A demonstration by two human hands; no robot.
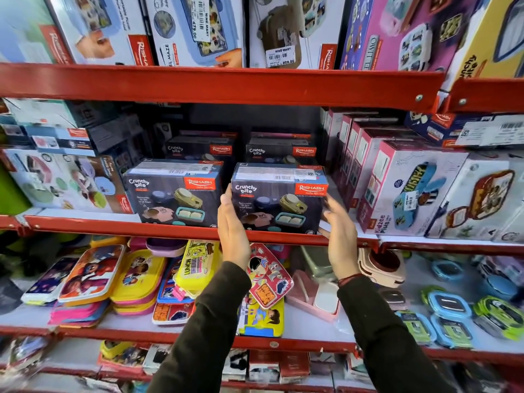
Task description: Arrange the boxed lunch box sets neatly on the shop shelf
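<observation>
Head view: dark Crunchy Bite box (279, 198) at the front lip of the middle red shelf (170, 226), bracketed between two hands. Left hand (232, 222) flat against its left side, fingers straight and together; right hand (340, 236) just beside the right lower corner, fingers spread loosely, contact not certain. Probably squared up this way to match the twin box (173, 192) on the left, narrow gap between. More dark boxes (280, 150) stacked behind, so little room rearward. Pink-sided boxes (402, 188) close on the right; upper shelf lip (221, 86) well above, headroom free.
</observation>
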